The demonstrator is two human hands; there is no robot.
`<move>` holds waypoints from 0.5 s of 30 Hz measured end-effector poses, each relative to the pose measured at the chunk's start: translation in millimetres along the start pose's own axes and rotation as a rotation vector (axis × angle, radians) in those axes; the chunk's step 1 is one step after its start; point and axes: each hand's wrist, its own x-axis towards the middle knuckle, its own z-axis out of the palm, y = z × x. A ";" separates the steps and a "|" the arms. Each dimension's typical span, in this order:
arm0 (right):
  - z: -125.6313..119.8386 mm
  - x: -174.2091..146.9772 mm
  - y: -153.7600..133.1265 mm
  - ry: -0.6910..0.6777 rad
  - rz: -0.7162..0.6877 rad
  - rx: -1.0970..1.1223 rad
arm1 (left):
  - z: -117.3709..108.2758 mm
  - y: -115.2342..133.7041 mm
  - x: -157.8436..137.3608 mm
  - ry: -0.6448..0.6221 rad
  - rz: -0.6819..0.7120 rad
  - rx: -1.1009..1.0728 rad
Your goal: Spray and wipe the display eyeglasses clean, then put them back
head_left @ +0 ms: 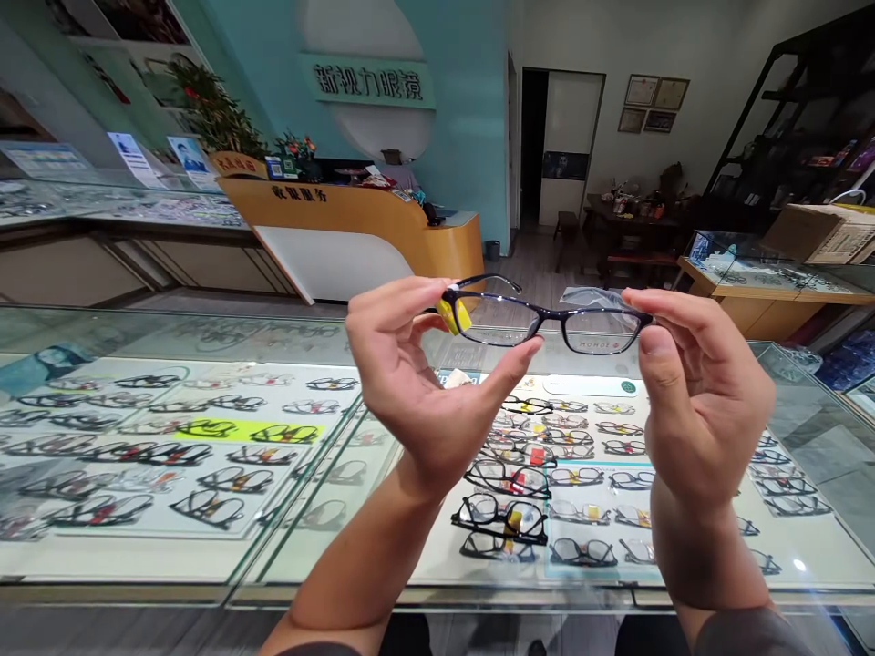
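A pair of dark-framed eyeglasses (547,317) is held up between my hands, above the glass display case. My left hand (430,383) grips the left end of the frame, its thumb reaching under the bridge. By those fingers hangs a yellow tag (455,314). At the other end, my right hand (704,392) pinches the hinge corner between thumb and fingers. Printed lettering shows on the right lens. One temple arm stretches behind the frame on the left; clear plastic shows behind the right lens.
Below my hands, the glass display case (328,597) holds rows of eyeglasses (502,519). Across the aisle stands a wooden counter (328,205). A cardboard box (820,232) rests on another case at the right. A doorway and a dark shelf (786,137) are farther back.
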 end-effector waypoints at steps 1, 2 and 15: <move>1.2 0.7 1.8 0.007 0.008 0.023 | 0.8 -1.8 -0.1 0.004 0.013 -0.001; 2.6 1.3 3.4 0.011 0.018 0.049 | 1.4 -3.3 -0.1 0.009 0.023 0.000; 11.5 4.1 8.2 0.043 0.057 0.232 | 2.8 -14.2 -1.2 0.030 0.108 -0.105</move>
